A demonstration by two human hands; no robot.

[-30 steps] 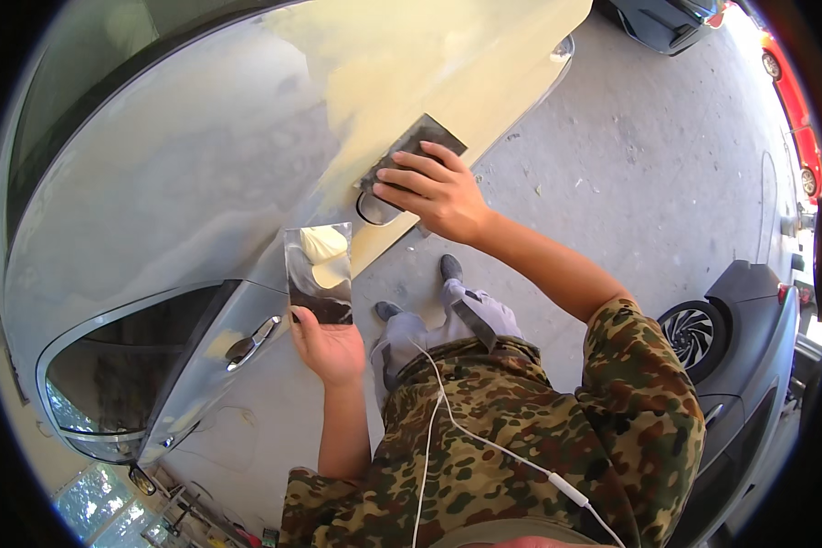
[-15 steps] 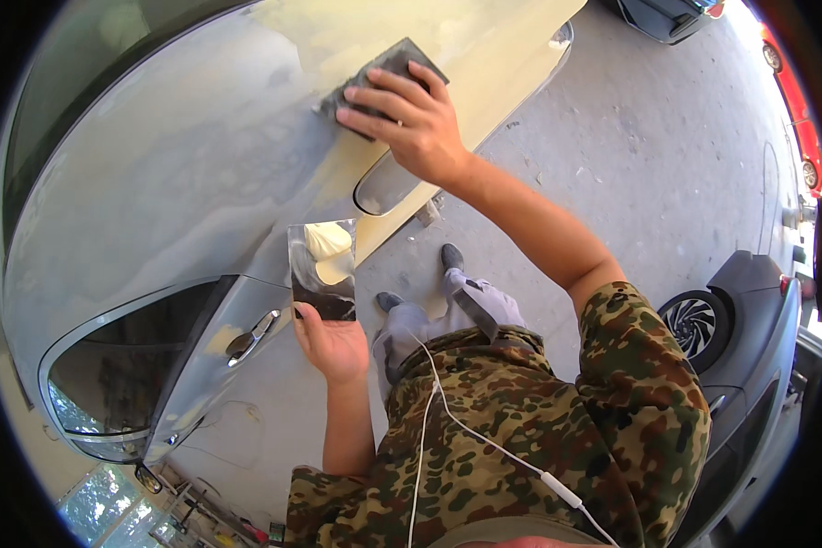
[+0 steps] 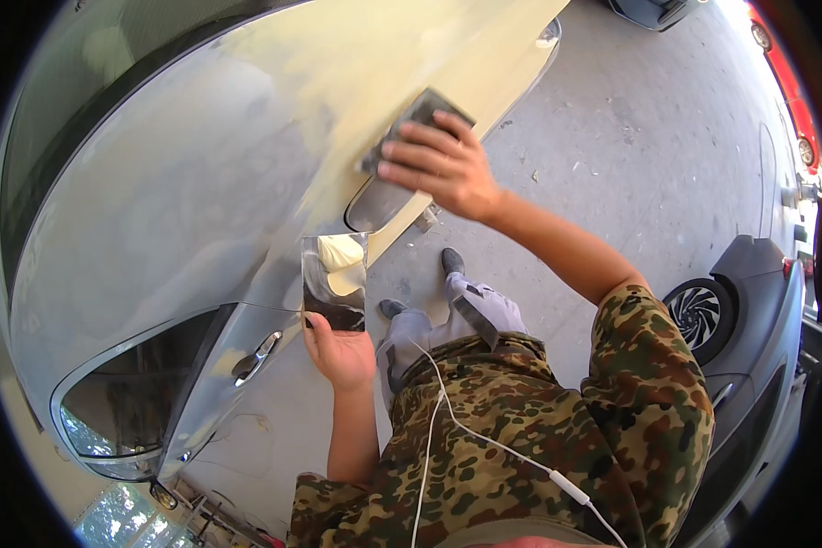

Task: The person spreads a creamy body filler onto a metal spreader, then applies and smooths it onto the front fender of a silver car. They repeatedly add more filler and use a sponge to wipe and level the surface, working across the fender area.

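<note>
My right hand (image 3: 443,169) is closed on a dark flat rectangular spreader (image 3: 431,105) against the pale grey car body (image 3: 173,164), over a patch of pale yellow filler (image 3: 402,46). Motion blurs the fingers and the blade. Just below them is a rounded-rectangular recess or flap (image 3: 370,208) in the panel. My left hand (image 3: 338,361) is closed on a shiny metal plate (image 3: 324,301), held upright in the picture near the panel's lower edge, with a lump of cream putty (image 3: 340,252) on it. A door handle (image 3: 258,358) is to its left.
The concrete floor (image 3: 630,173) lies right of the car, with my shoes (image 3: 452,260) on it. A grey car (image 3: 740,338) stands at the right, a dark one (image 3: 653,11) at the top and a red one (image 3: 785,82) at the far right edge.
My right hand and spreader moved up and left across the filler, then back down and right toward the recess. My left hand and plate shifted slightly right.
</note>
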